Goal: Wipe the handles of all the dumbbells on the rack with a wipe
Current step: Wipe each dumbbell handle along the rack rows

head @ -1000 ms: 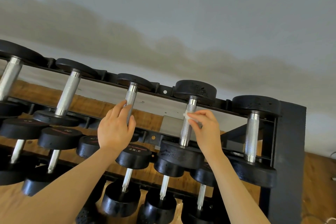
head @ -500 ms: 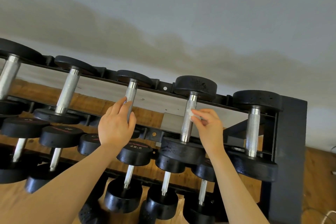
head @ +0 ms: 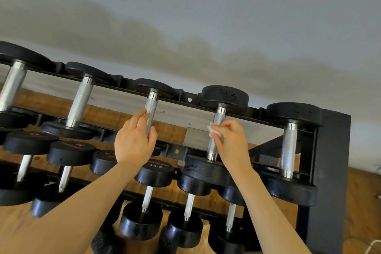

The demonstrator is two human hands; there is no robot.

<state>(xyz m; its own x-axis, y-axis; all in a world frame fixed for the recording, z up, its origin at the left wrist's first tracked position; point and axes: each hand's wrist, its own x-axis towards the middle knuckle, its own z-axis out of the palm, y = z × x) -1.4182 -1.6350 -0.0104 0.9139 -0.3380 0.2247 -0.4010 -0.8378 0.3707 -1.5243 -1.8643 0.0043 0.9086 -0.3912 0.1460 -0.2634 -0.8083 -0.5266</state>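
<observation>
A black rack (head: 329, 171) holds rows of black dumbbells with knurled chrome handles. My left hand (head: 134, 142) is wrapped around the handle of the third top-row dumbbell (head: 151, 105). My right hand (head: 233, 140) pinches a small white wipe (head: 214, 131) against the handle of the fourth top-row dumbbell (head: 216, 138), about halfway down it. The fifth top-row dumbbell (head: 288, 146) stands untouched at the far right. Two more top-row dumbbells (head: 80, 101) sit to the left.
Lower rows carry smaller dumbbells (head: 154, 173), one marked 22.5, under my forearms. A grey wall (head: 206, 16) rises behind the rack. Wooden floor (head: 362, 202) shows to the right of the rack's end post, with a cable at the bottom right corner.
My right hand with the wipe has slid slightly up and down the fourth handle, ending near its middle. My left hand has kept its grip on the third handle. The view shifted slightly.
</observation>
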